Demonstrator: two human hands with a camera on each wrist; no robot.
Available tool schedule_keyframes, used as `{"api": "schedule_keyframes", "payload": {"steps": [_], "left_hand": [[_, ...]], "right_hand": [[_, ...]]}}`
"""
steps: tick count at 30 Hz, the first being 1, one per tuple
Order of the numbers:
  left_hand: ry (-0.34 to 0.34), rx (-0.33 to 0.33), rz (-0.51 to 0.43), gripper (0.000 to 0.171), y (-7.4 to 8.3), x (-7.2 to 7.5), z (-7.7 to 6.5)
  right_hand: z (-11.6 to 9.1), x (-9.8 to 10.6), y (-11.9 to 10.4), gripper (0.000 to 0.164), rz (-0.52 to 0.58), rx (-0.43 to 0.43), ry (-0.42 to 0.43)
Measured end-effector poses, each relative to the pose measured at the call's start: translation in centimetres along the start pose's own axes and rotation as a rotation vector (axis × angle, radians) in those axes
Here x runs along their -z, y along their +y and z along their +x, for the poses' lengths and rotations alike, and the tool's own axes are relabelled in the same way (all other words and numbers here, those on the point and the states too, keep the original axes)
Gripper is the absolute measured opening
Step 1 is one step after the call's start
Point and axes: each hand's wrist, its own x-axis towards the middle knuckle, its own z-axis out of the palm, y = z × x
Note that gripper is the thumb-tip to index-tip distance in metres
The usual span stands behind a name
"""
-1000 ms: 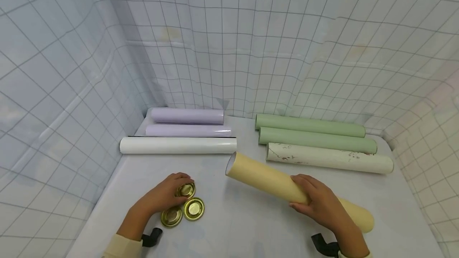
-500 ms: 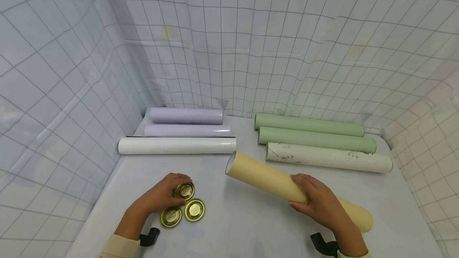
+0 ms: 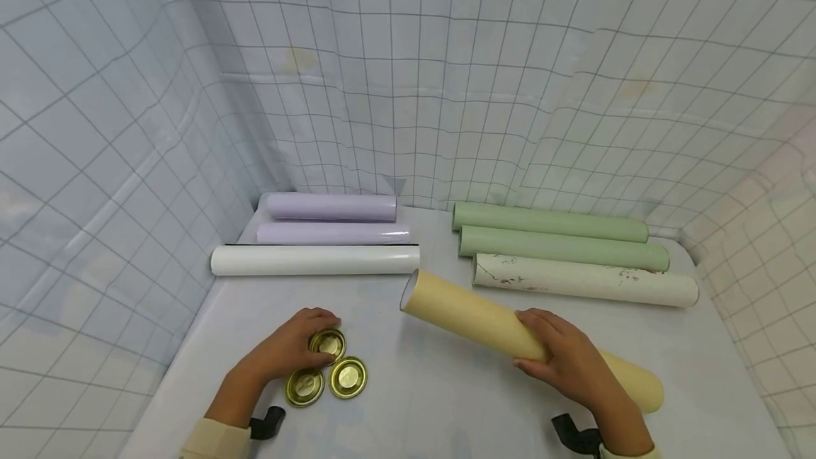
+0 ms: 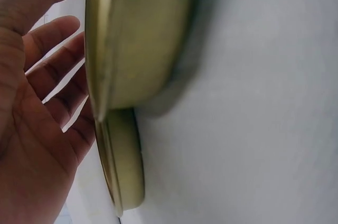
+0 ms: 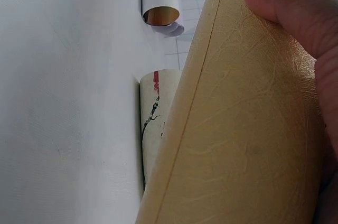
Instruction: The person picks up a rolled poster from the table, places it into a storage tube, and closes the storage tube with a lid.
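Note:
Three round gold tin lids with flanged rims and recessed middles lie together at the lower left in the head view. My left hand [image 3: 295, 346] holds the farthest gold lid [image 3: 329, 340], thumb on its near edge and fingers along its far-left rim. A second lid [image 3: 304, 387] sits below the hand, and a third [image 3: 348, 377] to its right. Seen edge-on in the left wrist view, two lids [image 4: 142, 39] partly hide my fingers [image 4: 58, 71]. My right hand [image 3: 570, 363] grips a yellow wallpaper roll [image 3: 468, 312] from above; it slants, its hollow left end farther back.
Two lilac rolls [image 3: 331, 207] and a white roll [image 3: 312, 261] lie at the back left. Two green rolls [image 3: 561, 246] and a cream roll with a branch pattern [image 3: 580, 280] lie at the back right. Gridded cloth walls [image 3: 408, 91] enclose the white table [image 3: 395, 409].
The lid under my left hand has shifted slightly toward me, and the third lid slightly right and toward me. My right hand and the yellow roll stay in place.

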Motion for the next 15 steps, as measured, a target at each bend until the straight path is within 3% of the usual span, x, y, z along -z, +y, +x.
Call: {"api": "schedule_keyframes", "payload": {"steps": [11,15], "left_hand": [[-0.048,-0.024,0.031,0.059,0.05,-0.07,-0.24],[-0.036,-0.016,0.056,0.059,0.14,-0.31,-0.09]], "right_hand": [[0.06,-0.03,0.02,0.073,-0.005,0.008,0.017],[0.03,-0.09,-0.01,0.074,-0.008,0.009,0.018]]}}
